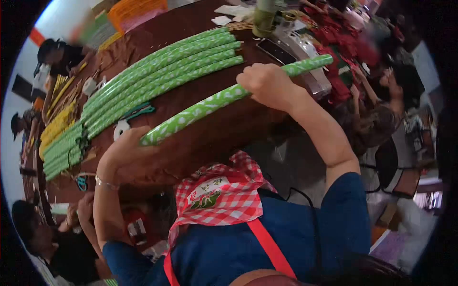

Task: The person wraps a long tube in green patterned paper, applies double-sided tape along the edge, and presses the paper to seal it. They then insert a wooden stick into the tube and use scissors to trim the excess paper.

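Note:
A long green tube with a white leaf-like pattern [200, 109] slants across in front of me, its right end higher in the view. My right hand [269, 86] is wrapped round it right of the middle, with the far end sticking out beyond the fist. At the lower left end is my left hand [125, 148], closed on the tube, its fingers partly hidden. Several matching green tubes [167, 66] lie side by side on the brown table [191, 143]. Near my left hand are a white tape roll [121, 129] and teal-handled scissors [138, 110].
More green tubes [62, 152] and yellow material [62, 119] lie at the left. A dark phone [276, 51] and a green cylindrical container [264, 21] are at the back. Red material [341, 86] is on the right. Other people sit around the table on both sides.

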Available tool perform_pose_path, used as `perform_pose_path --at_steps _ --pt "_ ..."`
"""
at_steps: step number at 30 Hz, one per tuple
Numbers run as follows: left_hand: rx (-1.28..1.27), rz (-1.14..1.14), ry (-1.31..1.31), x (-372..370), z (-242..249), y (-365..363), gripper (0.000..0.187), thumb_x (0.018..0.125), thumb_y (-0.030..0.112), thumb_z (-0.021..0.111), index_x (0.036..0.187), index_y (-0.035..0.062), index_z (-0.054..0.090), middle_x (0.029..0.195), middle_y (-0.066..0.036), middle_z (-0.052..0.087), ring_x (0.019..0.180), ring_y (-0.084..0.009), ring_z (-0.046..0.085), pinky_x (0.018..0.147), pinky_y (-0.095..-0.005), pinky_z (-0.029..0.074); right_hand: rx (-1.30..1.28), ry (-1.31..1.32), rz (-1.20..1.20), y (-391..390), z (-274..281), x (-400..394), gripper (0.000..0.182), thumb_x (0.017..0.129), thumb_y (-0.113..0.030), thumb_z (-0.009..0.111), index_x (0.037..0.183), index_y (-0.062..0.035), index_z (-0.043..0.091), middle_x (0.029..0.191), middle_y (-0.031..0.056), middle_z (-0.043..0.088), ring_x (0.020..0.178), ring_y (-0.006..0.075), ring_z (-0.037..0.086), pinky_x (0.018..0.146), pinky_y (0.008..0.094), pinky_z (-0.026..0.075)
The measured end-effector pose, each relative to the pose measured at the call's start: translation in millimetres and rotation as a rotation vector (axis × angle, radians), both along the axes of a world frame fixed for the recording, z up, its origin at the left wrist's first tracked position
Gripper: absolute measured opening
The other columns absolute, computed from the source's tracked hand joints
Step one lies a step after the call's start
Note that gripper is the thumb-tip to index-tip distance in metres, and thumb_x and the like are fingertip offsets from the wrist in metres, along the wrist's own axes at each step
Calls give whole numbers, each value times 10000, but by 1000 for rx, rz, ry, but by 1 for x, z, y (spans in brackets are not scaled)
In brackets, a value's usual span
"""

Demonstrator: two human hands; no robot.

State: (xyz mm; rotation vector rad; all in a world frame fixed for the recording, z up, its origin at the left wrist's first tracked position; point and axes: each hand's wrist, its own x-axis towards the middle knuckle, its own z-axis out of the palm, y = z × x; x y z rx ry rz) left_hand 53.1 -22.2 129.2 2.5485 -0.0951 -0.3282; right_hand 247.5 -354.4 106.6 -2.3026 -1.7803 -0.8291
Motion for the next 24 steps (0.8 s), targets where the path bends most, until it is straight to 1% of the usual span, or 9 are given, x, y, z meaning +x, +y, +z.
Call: perform_pose_path --at_steps 2,3,5,8,11,12,14,20,24 --pt "387 -32 -311 -1 -13 3 300 715 195 743 905 13 599 810 -176 631 808 -388 586 700 -447 463 11 -21 -40 -3 -3 -5 74 768 -86 622 796 -85 554 718 74 590 694 265 645 544 394 525" --pt "391 131 -375 -2 -16 -10 313 689 173 751 908 30 579 788 -171 613 826 -392 578 699 -469 455 -7 -29 -62 -4 -3 -4 73 771 -100 614 796 -80 549 718 73 592 708 259 647 534 387 530" --pt "472 152 -582 -7 -23 -10 273 693 128 732 883 40 556 794 -177 608 854 -407 572 705 -476 453 34 -42 -90 -2 -8 -2 108 730 -102 633 779 -93 538 735 56 574 726 248 622 554 372 514" --pt "457 111 -417 -8 -28 1 301 682 123 745 876 16 542 789 -183 598 847 -403 578 699 -463 457 112 -117 -86 12 -13 4 106 701 -118 626 734 -115 525 731 32 523 734 225 575 571 342 489" --pt "90 69 -61 -10 -26 8 315 694 149 741 893 0 548 811 -211 603 815 -428 592 679 -479 445 200 -179 -7 23 -19 1 109 706 -137 610 709 -126 501 718 23 478 716 209 536 553 323 452" --pt "154 17 -255 -19 -31 8 305 701 143 737 902 13 548 810 -198 607 819 -420 599 679 -477 457 184 -160 -17 24 -25 -2 106 709 -133 604 706 -128 498 720 23 480 711 208 534 551 324 449" --pt "373 150 -224 -18 -39 6 309 686 119 749 897 28 542 827 -181 618 828 -405 606 687 -477 468 149 -103 -29 27 -35 -6 146 676 -142 638 719 -128 500 719 24 486 710 208 542 554 332 449" --pt "492 115 -428 -23 -90 26 319 692 95 761 926 82 545 858 -106 607 818 -344 609 664 -444 478 -185 269 2 29 -82 -13 385 729 -333 781 880 -90 523 778 56 602 756 257 640 629 373 522" --pt "441 108 -472 -26 -100 18 344 783 293 732 1020 86 591 863 -94 589 824 -319 596 687 -439 453 -119 181 31 40 -94 5 373 712 -330 791 858 -101 535 768 55 597 747 260 640 619 382 521"
